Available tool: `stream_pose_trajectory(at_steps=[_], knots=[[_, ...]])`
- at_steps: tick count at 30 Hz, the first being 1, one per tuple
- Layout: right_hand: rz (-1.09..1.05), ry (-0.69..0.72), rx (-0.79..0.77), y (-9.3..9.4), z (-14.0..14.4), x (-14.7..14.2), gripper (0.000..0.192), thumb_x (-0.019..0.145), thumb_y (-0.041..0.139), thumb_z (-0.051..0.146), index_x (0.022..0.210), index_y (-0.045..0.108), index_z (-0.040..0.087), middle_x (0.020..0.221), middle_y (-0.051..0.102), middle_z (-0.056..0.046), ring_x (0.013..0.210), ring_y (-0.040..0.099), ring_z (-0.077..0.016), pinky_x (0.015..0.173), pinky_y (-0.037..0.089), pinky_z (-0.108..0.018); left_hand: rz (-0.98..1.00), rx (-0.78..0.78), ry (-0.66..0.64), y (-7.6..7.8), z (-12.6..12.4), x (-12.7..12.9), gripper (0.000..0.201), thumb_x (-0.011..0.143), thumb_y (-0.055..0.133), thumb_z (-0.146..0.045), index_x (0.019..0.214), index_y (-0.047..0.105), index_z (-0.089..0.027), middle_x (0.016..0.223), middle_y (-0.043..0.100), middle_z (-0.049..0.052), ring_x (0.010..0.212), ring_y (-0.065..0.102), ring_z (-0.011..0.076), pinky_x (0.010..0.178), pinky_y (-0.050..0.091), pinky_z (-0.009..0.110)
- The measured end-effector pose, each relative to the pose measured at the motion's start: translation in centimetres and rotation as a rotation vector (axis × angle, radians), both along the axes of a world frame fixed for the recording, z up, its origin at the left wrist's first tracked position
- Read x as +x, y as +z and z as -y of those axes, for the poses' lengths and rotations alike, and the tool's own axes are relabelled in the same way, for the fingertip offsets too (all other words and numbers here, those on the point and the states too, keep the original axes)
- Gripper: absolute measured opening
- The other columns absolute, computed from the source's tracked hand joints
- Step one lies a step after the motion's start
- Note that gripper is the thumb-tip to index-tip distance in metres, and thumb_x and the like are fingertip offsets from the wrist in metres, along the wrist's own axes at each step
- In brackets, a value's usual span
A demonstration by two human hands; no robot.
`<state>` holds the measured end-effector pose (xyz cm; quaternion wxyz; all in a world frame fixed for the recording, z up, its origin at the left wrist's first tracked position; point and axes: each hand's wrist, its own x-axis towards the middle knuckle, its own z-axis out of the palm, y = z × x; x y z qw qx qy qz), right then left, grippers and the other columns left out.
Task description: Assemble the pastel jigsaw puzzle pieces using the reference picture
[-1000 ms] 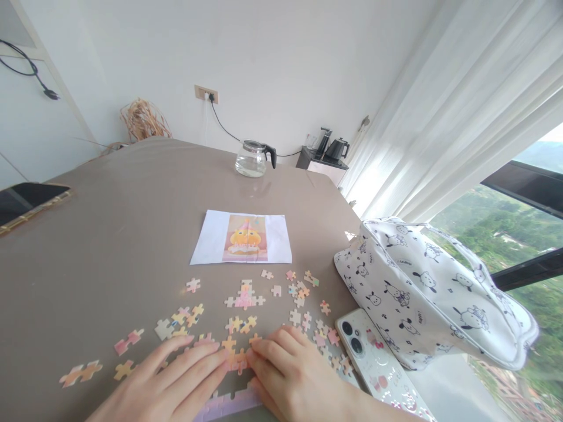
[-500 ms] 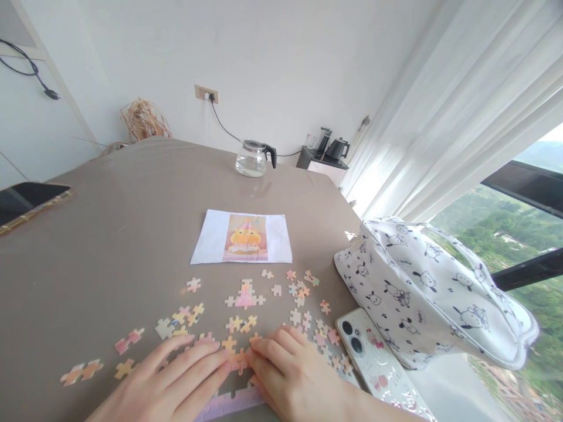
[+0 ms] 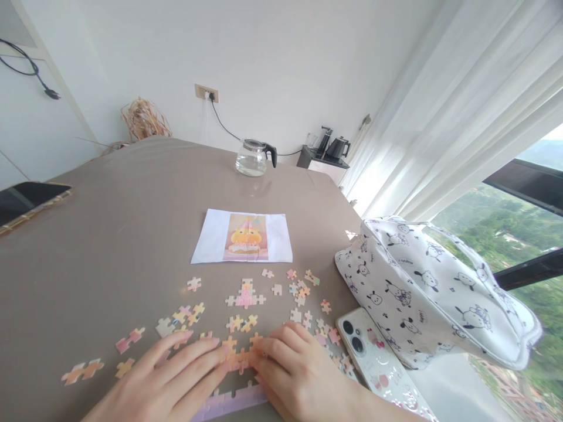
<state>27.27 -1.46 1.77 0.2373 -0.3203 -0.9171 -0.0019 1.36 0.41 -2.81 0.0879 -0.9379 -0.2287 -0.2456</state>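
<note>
A small joined section of orange puzzle pieces (image 3: 240, 358) lies between my hands near the table's front edge. My left hand (image 3: 169, 378) rests over loose pieces with its fingers stretched and slightly apart, the fingertips touching the section's left side. On the other side, my right hand (image 3: 292, 366) has its fingers bent together on a piece at the section's right end; its thumb is mostly hidden. Just below runs a joined lilac strip (image 3: 231, 401), partly covered by both hands. Farther up sits a joined pink, stepped section (image 3: 245, 294).
Loose puzzle pieces (image 3: 180, 316) lie left and right of my hands. Beyond them is a paper with a printed picture (image 3: 247, 237). A phone (image 3: 373, 351) and a white patterned bag (image 3: 422, 287) stand at right, a glass pot (image 3: 251, 159) behind, a dark tablet-like device (image 3: 26, 199) at far left.
My right hand has shifted slightly right, showing more of the orange section. The left hand has moved very little, its fingers still on the section's left side.
</note>
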Motion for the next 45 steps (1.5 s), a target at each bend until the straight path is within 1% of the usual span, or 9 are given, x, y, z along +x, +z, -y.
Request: stream_pose_trajectory(at_steps=[4,8,12,18,24,28,34,41,45], knots=[[0.014,0.018,-0.001,-0.01,0.02,-0.07,0.016,0.094,0.049,0.012,0.095,0.065,0.011,0.086,0.068,-0.007,0.075,0.056,-0.0180,0.068,0.045,-0.031,0.002,-0.003,-0.009,0.25,0.01,0.02,0.051,0.091,0.044,-0.061,0.124,0.060,-0.025,0.123,0.069,-0.003,0.119,0.050,0.0189,0.122,0.009,0.038],[0.058,0.016,-0.010,-0.05,0.06,-0.07,0.011,0.093,0.055,0.014,0.097,0.065,0.012,0.086,0.069,-0.007,0.075,0.057,-0.0179,0.070,0.045,-0.030,0.000,-0.020,0.010,-0.01,0.24,-0.08,0.051,0.092,0.044,-0.060,0.128,0.057,-0.027,0.125,0.068,-0.003,0.121,0.050,0.0206,0.121,0.011,0.040],[0.041,0.012,-0.005,-0.14,0.05,-0.08,0.012,0.092,0.053,0.013,0.096,0.065,0.012,0.085,0.069,-0.007,0.074,0.057,-0.0178,0.068,0.045,-0.031,-0.011,-0.018,0.011,-0.15,0.28,-0.14,0.051,0.093,0.042,-0.061,0.128,0.058,-0.027,0.125,0.067,-0.003,0.121,0.051,0.0213,0.121,0.011,0.040],[-0.019,0.004,0.027,-0.11,0.02,-0.25,0.015,0.091,0.053,0.013,0.096,0.066,0.011,0.086,0.070,-0.008,0.072,0.057,-0.0182,0.068,0.046,-0.031,-0.001,-0.005,-0.015,-0.03,0.07,-0.16,0.054,0.090,0.049,-0.061,0.126,0.058,-0.022,0.122,0.069,-0.001,0.120,0.049,0.0212,0.121,0.011,0.040],[-0.054,0.008,0.043,-0.01,0.05,-0.39,0.017,0.092,0.051,0.013,0.099,0.067,0.010,0.090,0.071,-0.008,0.074,0.059,-0.0185,0.068,0.047,-0.030,-0.020,-0.034,0.012,0.08,0.32,-0.03,0.052,0.095,0.041,-0.060,0.133,0.054,-0.028,0.125,0.068,-0.004,0.115,0.054,0.0200,0.121,0.008,0.038],[-0.069,0.014,0.044,0.01,0.02,-0.40,0.017,0.093,0.051,0.012,0.099,0.067,0.009,0.091,0.072,-0.008,0.076,0.059,-0.0184,0.068,0.048,-0.031,-0.009,-0.026,0.006,0.41,0.27,0.11,0.049,0.094,0.042,-0.059,0.128,0.058,-0.027,0.122,0.070,-0.005,0.111,0.055,0.0198,0.121,0.007,0.037],[-0.047,0.012,0.031,-0.08,-0.02,-0.27,0.016,0.091,0.053,0.013,0.099,0.067,0.009,0.089,0.071,-0.008,0.075,0.059,-0.0187,0.068,0.047,-0.031,-0.010,-0.007,-0.020,0.39,0.07,-0.13,0.050,0.092,0.046,-0.058,0.124,0.060,-0.023,0.124,0.069,-0.002,0.118,0.050,0.0207,0.121,0.010,0.038],[-0.064,0.005,0.052,-0.01,0.02,-0.37,0.018,0.092,0.051,0.011,0.094,0.068,0.008,0.085,0.071,-0.007,0.072,0.058,-0.0179,0.066,0.046,-0.030,0.012,-0.028,-0.021,0.04,0.10,-0.15,0.046,0.094,0.044,-0.056,0.126,0.059,-0.025,0.123,0.068,-0.002,0.118,0.050,0.0215,0.119,0.012,0.038],[-0.063,0.002,0.052,0.04,0.05,-0.48,0.016,0.091,0.052,0.011,0.091,0.068,0.009,0.084,0.071,-0.007,0.070,0.058,-0.0176,0.065,0.046,-0.030,0.011,-0.031,-0.041,0.16,0.02,-0.11,0.046,0.094,0.045,-0.053,0.125,0.059,-0.022,0.125,0.068,-0.002,0.120,0.048,0.0215,0.120,0.010,0.038]])
